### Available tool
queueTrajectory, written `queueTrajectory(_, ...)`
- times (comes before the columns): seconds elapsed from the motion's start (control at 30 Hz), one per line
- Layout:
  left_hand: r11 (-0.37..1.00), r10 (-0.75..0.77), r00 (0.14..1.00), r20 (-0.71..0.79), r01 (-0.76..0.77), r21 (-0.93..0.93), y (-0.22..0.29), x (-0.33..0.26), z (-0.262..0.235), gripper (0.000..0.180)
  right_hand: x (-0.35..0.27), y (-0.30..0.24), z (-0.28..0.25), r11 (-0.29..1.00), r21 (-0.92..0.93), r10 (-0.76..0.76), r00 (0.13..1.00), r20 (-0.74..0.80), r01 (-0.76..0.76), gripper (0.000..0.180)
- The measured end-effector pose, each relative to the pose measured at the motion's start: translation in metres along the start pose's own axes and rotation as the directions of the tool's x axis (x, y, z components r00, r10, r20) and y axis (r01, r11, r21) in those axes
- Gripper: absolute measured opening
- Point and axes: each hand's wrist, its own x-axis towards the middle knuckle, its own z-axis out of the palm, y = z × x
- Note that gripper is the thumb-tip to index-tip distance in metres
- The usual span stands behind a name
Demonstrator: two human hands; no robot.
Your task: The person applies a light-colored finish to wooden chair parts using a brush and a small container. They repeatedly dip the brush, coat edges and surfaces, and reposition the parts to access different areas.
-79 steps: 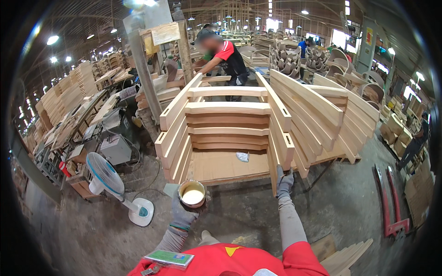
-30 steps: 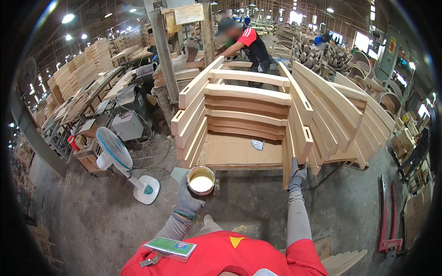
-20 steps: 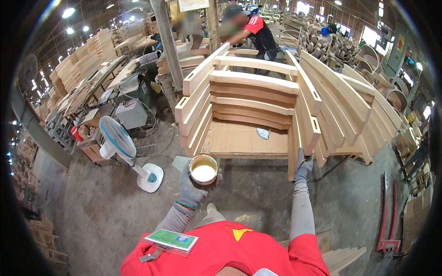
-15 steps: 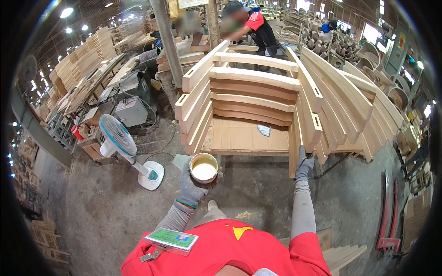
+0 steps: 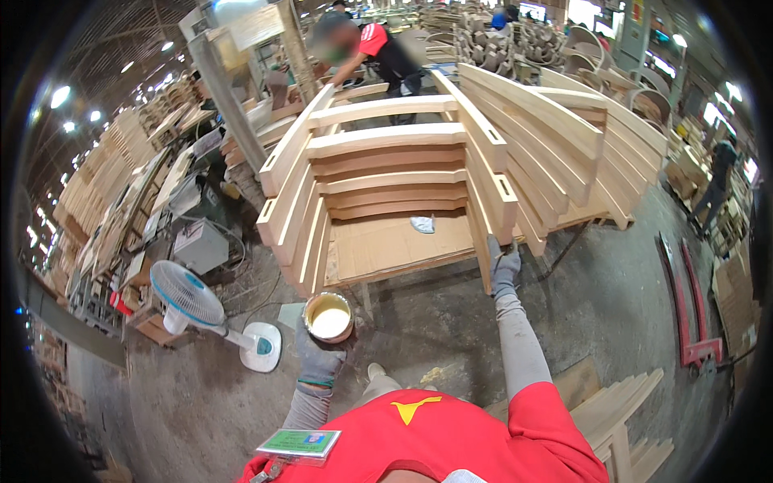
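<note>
I record the left grey-gloved hand (image 5: 320,358) clasped about a round, open tin of cream-coloured liquid (image 5: 330,322), mouth upward. The right grey-gloved hand (image 5: 505,270) is at the lower near end of the right side of the stacked pale wooden frames (image 5: 386,139); I cannot tell whether its fingers grip. The frames lie ahead of both hands, above a brown cardboard-topped platform (image 5: 378,248).

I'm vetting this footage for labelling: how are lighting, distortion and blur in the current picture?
Head view: straight edges bend toward the rim and the corners go black; a ceiling lamp glares white at upper left; the co-worker's head is heavily blurred; the left hand, the can and the wooden frames look fairly clear.
</note>
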Motion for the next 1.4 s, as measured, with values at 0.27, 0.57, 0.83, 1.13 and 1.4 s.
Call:
queueTrajectory(0.27,0.837,-0.282,0.948,0.147,0.318,-0.444,0.004,0.007,-0.009,0.041,-0.009,-0.016,0.000,0.995,-0.104,0.014,1.000,0.009,-0.013,0.041)
queueTrajectory(0.57,0.742,-0.359,0.926,0.120,0.361,-0.565,0.007,0.007,-0.005,0.036,-0.015,-0.030,0.002,0.979,-0.198,0.048,0.999,-0.017,-0.051,0.047)
queueTrajectory(0.83,0.834,-0.283,0.939,0.198,0.342,-0.433,0.007,0.007,0.001,0.039,-0.007,-0.022,-0.003,0.997,-0.072,-0.001,1.000,-0.018,-0.001,0.044)
queueTrajectory(1.13,0.795,-0.313,0.939,0.145,0.342,-0.502,0.008,0.004,0.002,0.039,-0.009,-0.020,0.000,0.991,-0.130,0.033,0.999,-0.007,-0.033,0.051)
queueTrajectory(1.4,0.928,-0.176,0.975,0.135,0.211,-0.308,0.008,0.005,0.004,0.034,-0.004,-0.009,-0.001,0.996,-0.084,0.006,1.000,-0.013,-0.007,0.051)
